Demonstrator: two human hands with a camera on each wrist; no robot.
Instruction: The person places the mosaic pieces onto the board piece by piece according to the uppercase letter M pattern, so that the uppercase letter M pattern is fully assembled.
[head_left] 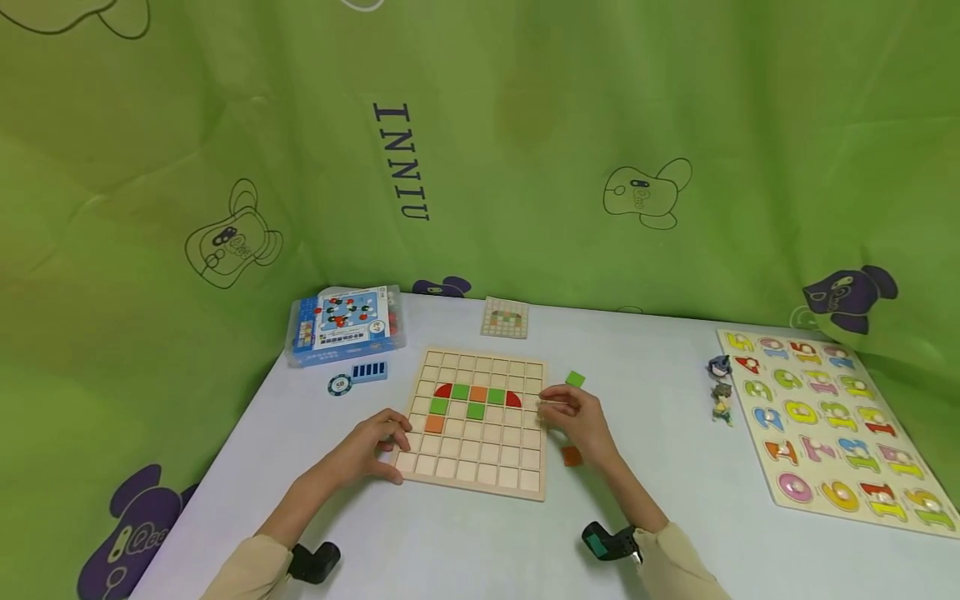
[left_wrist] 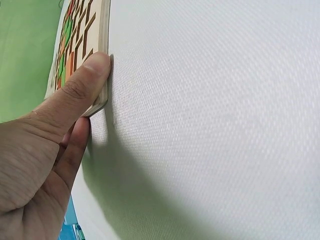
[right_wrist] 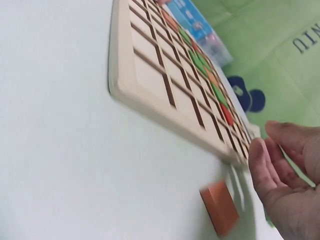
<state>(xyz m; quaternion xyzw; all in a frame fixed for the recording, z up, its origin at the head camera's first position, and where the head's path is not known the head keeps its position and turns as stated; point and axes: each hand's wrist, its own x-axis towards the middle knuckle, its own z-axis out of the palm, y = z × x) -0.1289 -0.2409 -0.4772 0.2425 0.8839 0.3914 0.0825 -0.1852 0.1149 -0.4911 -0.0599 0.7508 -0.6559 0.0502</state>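
A wooden grid board lies flat on the table with red, green and orange pieces in some of its squares. At its near left corner, my left hand grips the frame; in the left wrist view the thumb presses the edge while other fingers sit at the side. My right hand hovers by the right edge, thumb and fingers a little apart with nothing plainly visible between them. A loose green tile lies just beyond this hand, and an orange tile lies on its near side.
Behind the board lies a small pattern card. A plastic box, a blue striped piece and a round chip are at the left. Toward the right stand two small figurines beside a number puzzle board. A green curtain hangs behind.
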